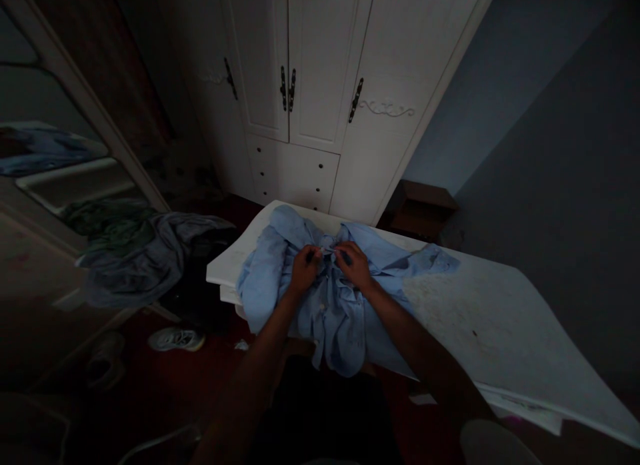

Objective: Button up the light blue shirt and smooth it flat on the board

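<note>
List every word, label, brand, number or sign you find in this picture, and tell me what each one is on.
None can be read.
Blue shirt: no legible lettering; any label near the collar is too small and dark to make out.
Pale shoe on the floor: any brand mark is too blurred to read.
White wardrobe: a scroll ornament, but no lettering visible.
</note>
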The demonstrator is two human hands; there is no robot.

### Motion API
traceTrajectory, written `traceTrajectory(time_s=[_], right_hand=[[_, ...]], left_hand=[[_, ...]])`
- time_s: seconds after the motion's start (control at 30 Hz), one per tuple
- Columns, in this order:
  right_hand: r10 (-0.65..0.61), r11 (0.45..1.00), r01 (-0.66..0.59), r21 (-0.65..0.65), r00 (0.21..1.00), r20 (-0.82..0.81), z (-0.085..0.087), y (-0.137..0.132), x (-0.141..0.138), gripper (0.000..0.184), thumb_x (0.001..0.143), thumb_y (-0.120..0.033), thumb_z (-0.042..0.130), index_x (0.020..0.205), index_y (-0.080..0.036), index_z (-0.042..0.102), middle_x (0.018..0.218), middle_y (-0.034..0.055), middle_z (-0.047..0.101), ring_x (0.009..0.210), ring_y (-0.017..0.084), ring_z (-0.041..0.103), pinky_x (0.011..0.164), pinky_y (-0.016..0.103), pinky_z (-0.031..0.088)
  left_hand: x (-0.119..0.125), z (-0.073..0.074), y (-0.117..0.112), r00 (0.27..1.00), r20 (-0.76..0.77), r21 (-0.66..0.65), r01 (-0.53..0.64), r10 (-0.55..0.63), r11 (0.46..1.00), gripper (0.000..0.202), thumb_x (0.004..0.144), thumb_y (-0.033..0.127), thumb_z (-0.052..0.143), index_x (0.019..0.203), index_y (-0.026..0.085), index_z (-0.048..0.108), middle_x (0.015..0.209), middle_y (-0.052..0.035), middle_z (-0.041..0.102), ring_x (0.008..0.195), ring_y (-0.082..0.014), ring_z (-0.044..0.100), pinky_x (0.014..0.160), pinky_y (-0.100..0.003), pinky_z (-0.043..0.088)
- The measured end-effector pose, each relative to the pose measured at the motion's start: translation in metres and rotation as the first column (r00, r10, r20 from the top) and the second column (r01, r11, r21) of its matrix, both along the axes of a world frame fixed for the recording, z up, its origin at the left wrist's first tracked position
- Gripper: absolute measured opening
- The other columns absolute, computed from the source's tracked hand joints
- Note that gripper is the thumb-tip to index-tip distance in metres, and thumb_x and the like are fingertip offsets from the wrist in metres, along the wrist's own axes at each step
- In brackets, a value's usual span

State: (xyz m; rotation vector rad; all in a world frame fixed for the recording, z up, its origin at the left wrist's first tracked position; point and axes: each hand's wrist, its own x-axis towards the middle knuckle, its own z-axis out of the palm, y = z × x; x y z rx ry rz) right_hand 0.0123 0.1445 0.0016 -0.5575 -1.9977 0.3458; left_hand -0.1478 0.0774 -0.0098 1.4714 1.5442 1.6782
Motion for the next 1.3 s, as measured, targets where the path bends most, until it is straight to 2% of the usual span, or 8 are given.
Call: traceTrajectory(time_s=[0.17, 0.3, 0.53, 0.63, 0.77, 0.9, 1.03, 1.3], right_hand=[[-0.132, 0.982, 0.099, -0.163, 0.970, -0.205, 0.003, 0.004, 0.007, 0.010, 0.088, -0.026, 0.052, 0.086, -0.021, 0.060, 0.083, 0.0036, 0.059, 0.080, 0.019, 0.057, 0.076, 0.032, 0.047], [-0.059, 0.948, -0.014, -0.318, 0.973, -0.221, 0.002, 0.003, 0.009, 0.010, 0.085, -0.026, 0.047, 0.082, -0.021, 0.056, 0.077, 0.0007, 0.057, 0.075, 0.016, 0.055, 0.071, 0.028, 0.044], [0.101, 0.912, -0.138, -0.387, 0.988, -0.116, 0.009, 0.003, 0.013, 0.008, 0.081, -0.025, 0.048, 0.077, -0.021, 0.055, 0.071, -0.0009, 0.058, 0.067, 0.015, 0.055, 0.063, 0.026, 0.043], [0.086, 0.952, -0.056, -0.302, 0.992, 0.087, 0.015, 0.003, 0.016, 0.010, 0.085, -0.027, 0.053, 0.080, -0.021, 0.059, 0.071, -0.0002, 0.060, 0.067, 0.016, 0.056, 0.066, 0.028, 0.044], [-0.077, 0.997, 0.082, -0.010, 0.969, 0.233, 0.024, -0.004, 0.013, 0.017, 0.086, -0.037, 0.064, 0.091, -0.020, 0.065, 0.082, 0.0046, 0.064, 0.081, 0.021, 0.059, 0.081, 0.036, 0.046], [-0.094, 0.983, 0.038, 0.180, 0.947, 0.309, 0.030, -0.010, 0.009, 0.021, 0.089, -0.037, 0.064, 0.102, -0.021, 0.069, 0.103, 0.0096, 0.065, 0.100, 0.025, 0.058, 0.090, 0.040, 0.045], [-0.083, 0.976, -0.008, 0.219, 0.910, 0.405, 0.031, -0.010, 0.008, 0.019, 0.089, -0.034, 0.066, 0.103, -0.024, 0.072, 0.105, 0.0079, 0.067, 0.101, 0.025, 0.058, 0.090, 0.041, 0.044], [-0.151, 0.981, 0.094, 0.169, 0.917, 0.370, 0.026, -0.010, 0.010, 0.017, 0.095, -0.028, 0.057, 0.091, -0.022, 0.072, 0.094, 0.0054, 0.071, 0.091, 0.022, 0.060, 0.084, 0.039, 0.046]], left_hand=[[0.000, 0.003, -0.004, 0.996, 0.021, 0.021, -0.082, 0.081, 0.996, 0.015, 0.090, 0.032, 0.047, 0.084, 0.020, 0.053, 0.076, -0.0001, 0.057, 0.072, -0.0136, 0.054, 0.068, -0.025, 0.044], [0.004, 0.010, -0.009, 0.993, -0.023, -0.014, -0.119, 0.119, 0.993, 0.022, 0.090, 0.031, 0.045, 0.103, 0.019, 0.058, 0.074, 0.0014, 0.057, 0.069, -0.0131, 0.054, 0.065, -0.024, 0.042], [0.010, 0.016, -0.010, 0.891, -0.445, -0.119, -0.158, 0.089, 0.980, 0.042, 0.079, 0.025, 0.063, 0.120, 0.017, 0.066, 0.084, -0.0044, 0.070, 0.077, -0.0187, 0.063, 0.078, -0.030, 0.047], [0.012, 0.015, -0.008, 0.864, -0.498, -0.133, -0.166, 0.079, 0.977, 0.037, 0.086, 0.034, 0.061, 0.119, 0.019, 0.069, 0.094, -0.0068, 0.074, 0.082, -0.0200, 0.066, 0.080, -0.031, 0.048], [0.009, 0.012, -0.005, 0.864, -0.498, -0.112, -0.145, 0.070, 0.983, 0.030, 0.090, 0.034, 0.058, 0.113, 0.021, 0.073, 0.093, -0.0071, 0.075, 0.083, -0.0187, 0.067, 0.080, -0.029, 0.047], [0.004, 0.006, -0.002, 0.901, -0.433, -0.102, -0.085, 0.033, 0.991, 0.025, 0.093, 0.030, 0.056, 0.106, 0.022, 0.076, 0.083, -0.0056, 0.074, 0.076, -0.0165, 0.066, 0.074, -0.027, 0.046], [0.002, 0.003, -0.001, 0.934, -0.357, -0.086, -0.049, 0.015, 0.995, 0.024, 0.093, 0.030, 0.056, 0.101, 0.022, 0.077, 0.084, -0.0042, 0.075, 0.076, -0.0157, 0.066, 0.073, -0.026, 0.047], [0.003, 0.004, -0.002, 0.930, -0.363, -0.020, 0.055, -0.058, 0.998, 0.028, 0.095, 0.032, 0.052, 0.099, 0.020, 0.077, 0.087, -0.0047, 0.076, 0.078, -0.0170, 0.069, 0.075, -0.028, 0.049]])
